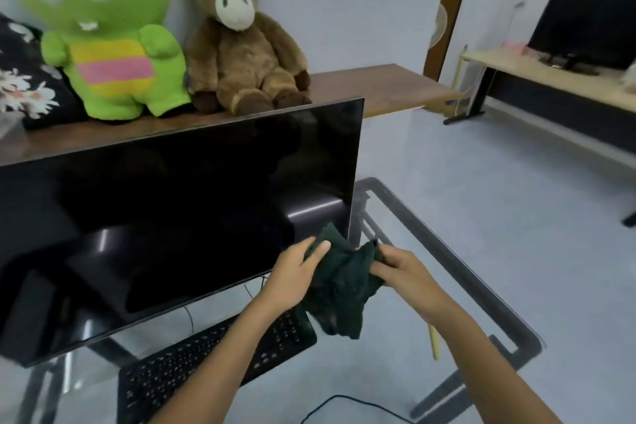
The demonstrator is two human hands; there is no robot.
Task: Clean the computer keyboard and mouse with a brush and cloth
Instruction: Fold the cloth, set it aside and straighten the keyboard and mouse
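Observation:
A dark green cloth (340,289) hangs crumpled between both hands above the glass desk. My left hand (295,274) pinches its upper left part and my right hand (406,272) grips its right edge. Below them a black keyboard (192,365) lies on the glass, its right end partly hidden by my left forearm and the cloth. A thin yellow stick (434,342), possibly a brush handle, shows beside my right forearm. The mouse is not visible; a black cable (344,401) runs across the desk near the bottom.
A large dark monitor (172,217) stands just behind the keyboard. Behind it a wooden shelf (378,86) carries a green plush toy (110,38), a brown plush horse (241,45) and a floral cushion. The glass desk's black frame (481,293) runs along the right. A second desk with a monitor (585,28) stands far right.

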